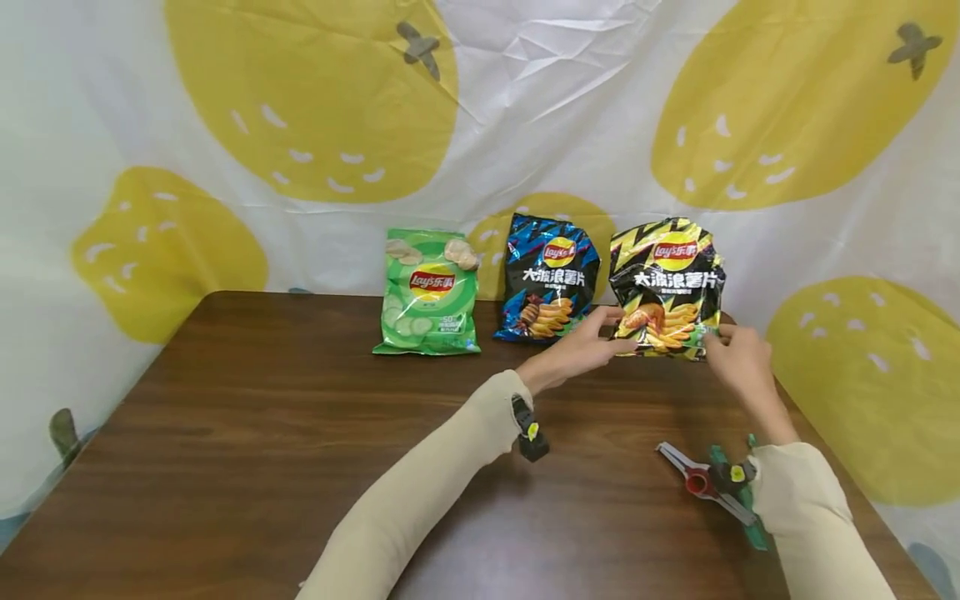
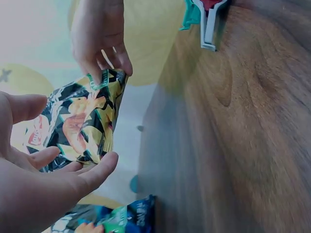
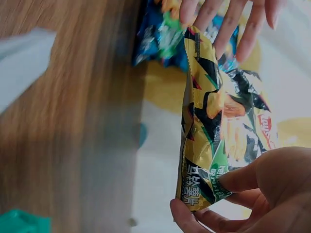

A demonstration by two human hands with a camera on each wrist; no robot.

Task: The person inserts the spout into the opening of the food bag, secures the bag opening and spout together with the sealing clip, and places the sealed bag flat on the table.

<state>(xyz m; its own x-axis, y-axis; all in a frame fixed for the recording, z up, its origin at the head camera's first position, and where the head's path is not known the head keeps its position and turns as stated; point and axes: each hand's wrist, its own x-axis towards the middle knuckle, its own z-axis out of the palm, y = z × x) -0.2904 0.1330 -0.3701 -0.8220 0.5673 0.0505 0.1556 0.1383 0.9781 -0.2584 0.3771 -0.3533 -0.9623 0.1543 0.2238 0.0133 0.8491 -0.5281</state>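
Observation:
At the back right of the table, a yellow-and-black Lay's chip bag (image 1: 667, 287) stands upright between both hands, its front facing me. My right hand (image 1: 741, 354) pinches its lower right corner; in the right wrist view the thumb (image 3: 240, 179) lies on the front. Along the bag's lower left edge is my left hand (image 1: 581, 346), fingers extended and spread. The left wrist view shows its thumb (image 2: 29, 107) held apart from the bag and the other fingers beside the bag's edge. A blue-and-black Lay's chip bag (image 1: 551, 279) stands just left of it.
Further left stands a green Lay's chip bag (image 1: 427, 292). A grey-and-red spring clamp (image 1: 697, 482) and a green clamp (image 1: 756, 535) lie by the right forearm, partly hidden under it. Behind the brown table (image 1: 262, 433) hangs a fruit-print cloth (image 1: 525, 125).

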